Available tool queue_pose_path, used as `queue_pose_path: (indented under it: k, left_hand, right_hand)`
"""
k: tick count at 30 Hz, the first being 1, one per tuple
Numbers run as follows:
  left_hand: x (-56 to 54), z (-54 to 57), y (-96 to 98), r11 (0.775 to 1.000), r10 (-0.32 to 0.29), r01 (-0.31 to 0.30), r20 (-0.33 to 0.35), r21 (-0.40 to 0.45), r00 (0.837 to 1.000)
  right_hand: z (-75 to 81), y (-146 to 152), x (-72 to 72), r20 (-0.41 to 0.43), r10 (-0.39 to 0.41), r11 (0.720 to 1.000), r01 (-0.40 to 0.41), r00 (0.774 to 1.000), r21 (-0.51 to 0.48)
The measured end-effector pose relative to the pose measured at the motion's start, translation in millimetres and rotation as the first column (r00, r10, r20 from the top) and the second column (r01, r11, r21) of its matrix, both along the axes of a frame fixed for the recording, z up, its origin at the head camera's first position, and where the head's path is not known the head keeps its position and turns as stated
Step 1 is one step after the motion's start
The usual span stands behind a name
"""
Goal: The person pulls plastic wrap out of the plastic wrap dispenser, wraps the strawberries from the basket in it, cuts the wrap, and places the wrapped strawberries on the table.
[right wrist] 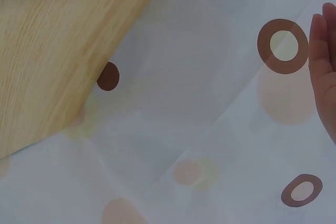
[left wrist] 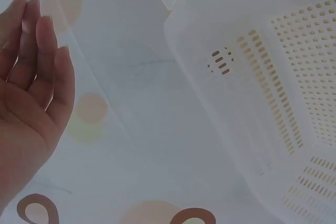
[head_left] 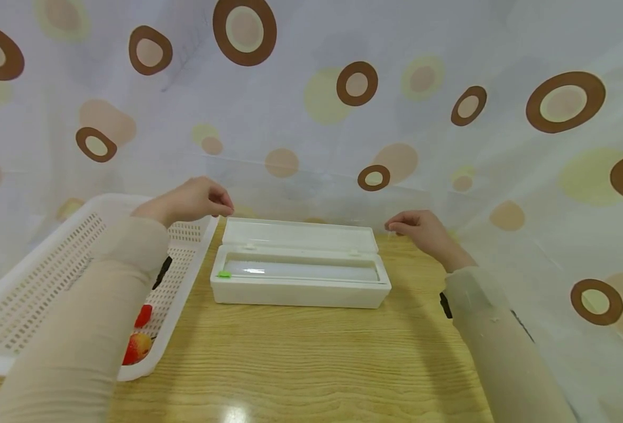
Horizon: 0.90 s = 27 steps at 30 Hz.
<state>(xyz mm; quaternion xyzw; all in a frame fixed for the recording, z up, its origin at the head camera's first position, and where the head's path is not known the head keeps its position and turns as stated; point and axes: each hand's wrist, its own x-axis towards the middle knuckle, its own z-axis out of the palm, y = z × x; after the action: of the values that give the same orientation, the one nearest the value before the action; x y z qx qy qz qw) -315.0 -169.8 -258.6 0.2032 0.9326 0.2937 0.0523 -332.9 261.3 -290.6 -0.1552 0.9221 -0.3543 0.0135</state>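
A white cling film dispenser box (head_left: 301, 295) sits on the table with its lid (head_left: 298, 235) tipped back. Inside lies a pale, shiny roll (head_left: 306, 271), and a small green slider (head_left: 224, 274) is at the left of the front edge. My left hand (head_left: 192, 200) is raised above the box's back left corner, thumb and fingertips pinched together. Beyond the right end, my right hand (head_left: 422, 232) pinches clear cling film (head_left: 391, 234), visible as a faint wisp. Between the hands the film is nearly invisible. A thin line rises from the left fingertips in the left wrist view.
A white perforated basket (head_left: 184, 296) stands on the left, partly under my left forearm. In it are a red-yellow fruit (head_left: 138, 348), a red piece (head_left: 143, 316) and a black item (head_left: 162, 272). A patterned curtain (head_left: 290, 117) hangs behind the wooden table (head_left: 301, 364).
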Motion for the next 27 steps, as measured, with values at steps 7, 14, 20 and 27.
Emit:
queue_pose_path:
  k: [7,14,20,27]
  left_hand:
    - [-2.9,-9.0,8.2,0.996,0.082,-0.081,-0.015,0.045,0.997]
    - [-6.5,-15.2,9.0,0.987,0.087,-0.093,0.056,0.132,0.995]
    - [-5.8,-13.0,11.0,0.979,0.126,-0.126,0.010,0.161,0.992]
    - [-3.4,-9.7,16.7,0.967,0.188,-0.179,-0.036,0.181,0.981]
  right_hand:
    - [-0.9,-4.9,-2.4,0.105,0.028,0.978,-0.006,0.994,-0.207]
    - [2.0,-8.9,-4.6,0.100,0.037,0.939,0.000,0.994,-0.344]
    - [6.2,-11.6,-3.8,0.087,0.014,0.936,0.018,0.996,-0.351]
    - [10.8,-14.1,-2.7,0.059,-0.028,0.935,0.047,0.998,-0.352]
